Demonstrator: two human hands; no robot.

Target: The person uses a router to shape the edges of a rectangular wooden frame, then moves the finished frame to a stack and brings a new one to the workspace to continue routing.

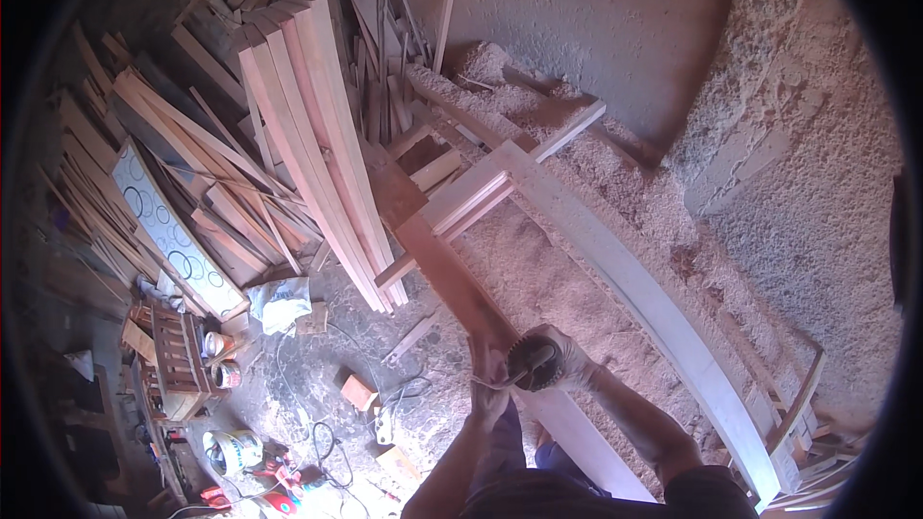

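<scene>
Both my hands are at a dark round tool with a ridged rim, above a long brown board. My right hand is closed round its right side. On the other side, my left hand is closed against it, with a pale thin piece running from the fingers toward the tool's middle. The exact kind of tool is too unclear to tell. Beneath my arms, a paler length of board slants toward my body.
A long pale plank lies to the right on a wooden frame, beside heaped shavings. Tall planks lean at the upper left. Cables, paint cans, a red tool and a wood block lie at the lower left.
</scene>
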